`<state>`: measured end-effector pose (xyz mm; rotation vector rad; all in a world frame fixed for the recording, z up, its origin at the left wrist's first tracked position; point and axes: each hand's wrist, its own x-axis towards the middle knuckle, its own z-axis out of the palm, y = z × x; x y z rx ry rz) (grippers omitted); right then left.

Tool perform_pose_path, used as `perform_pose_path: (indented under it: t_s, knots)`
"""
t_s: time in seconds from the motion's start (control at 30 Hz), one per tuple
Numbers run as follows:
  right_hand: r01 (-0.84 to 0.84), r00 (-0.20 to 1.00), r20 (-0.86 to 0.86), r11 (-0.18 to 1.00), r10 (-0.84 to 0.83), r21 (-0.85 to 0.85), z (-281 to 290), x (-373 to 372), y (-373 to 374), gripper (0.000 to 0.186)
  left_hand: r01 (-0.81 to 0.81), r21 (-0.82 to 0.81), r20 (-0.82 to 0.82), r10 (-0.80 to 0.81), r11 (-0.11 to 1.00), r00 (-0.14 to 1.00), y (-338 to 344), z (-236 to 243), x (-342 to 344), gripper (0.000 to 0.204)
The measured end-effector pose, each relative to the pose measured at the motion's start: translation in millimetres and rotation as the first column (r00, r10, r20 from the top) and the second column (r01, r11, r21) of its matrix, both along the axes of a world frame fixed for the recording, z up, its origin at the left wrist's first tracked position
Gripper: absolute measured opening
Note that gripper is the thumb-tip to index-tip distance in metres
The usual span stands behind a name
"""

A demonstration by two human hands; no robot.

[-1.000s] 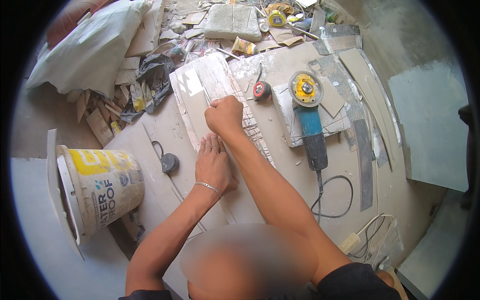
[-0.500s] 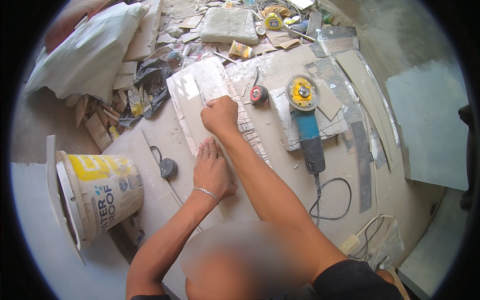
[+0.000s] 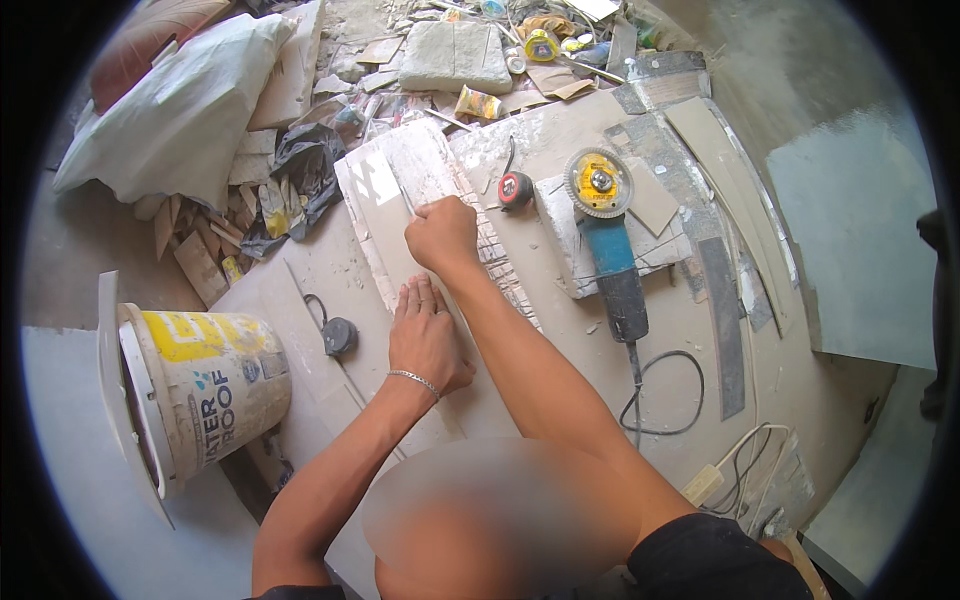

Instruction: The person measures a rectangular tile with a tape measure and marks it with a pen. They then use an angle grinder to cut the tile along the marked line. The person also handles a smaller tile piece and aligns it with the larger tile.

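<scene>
A narrow beige tile strip (image 3: 385,235) lies lengthwise on a chipped white board (image 3: 425,155). My right hand (image 3: 442,232) is closed in a fist over the strip's upper part, round a thin object whose end points up the board; I cannot make out what it is. Below it my left hand (image 3: 422,340) lies on the strip with fingers stretched out. Right of the board sit a red-and-black tape measure (image 3: 515,190) and a teal angle grinder (image 3: 607,250), disc upward, resting on a white block. A dark round tape measure (image 3: 340,335) lies left of my hands.
A dirty white bucket (image 3: 205,400) lies tipped at the left. Rubble, scraps and a pale block (image 3: 450,55) cover the far side, beside a draped pale sheet (image 3: 175,105). Long offcuts (image 3: 720,300) lie at the right, with a cable and power strip (image 3: 705,485) near the lower right.
The view has shifted a little, moving the bench and tools slightly within the picture. Both hands keep nearly the same pose on the strip, the right one moving only very slightly.
</scene>
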<state>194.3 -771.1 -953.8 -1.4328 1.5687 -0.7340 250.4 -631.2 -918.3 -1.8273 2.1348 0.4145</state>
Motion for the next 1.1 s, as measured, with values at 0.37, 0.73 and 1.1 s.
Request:
perform_pose_path:
  t_s: [0.37,0.73,1.1]
  knots:
    - [-0.026,0.999,-0.037,0.998,0.024,-0.063,0,10,-17,0.021,-0.035,-0.045,-0.043,0.033,0.998,0.999,-1,-2,-2,0.112]
    - [-0.017,1.000,0.007,0.999,0.017,-0.033,10,-32,61,0.023,-0.032,-0.056,-0.166,0.022,0.998,0.986,0,0,4,0.110]
    - [-0.128,0.988,-0.101,0.990,0.121,-0.064,13,-64,107,0.024,-0.053,-0.065,-0.117,0.045,0.996,0.992,0,-1,-1,0.110]
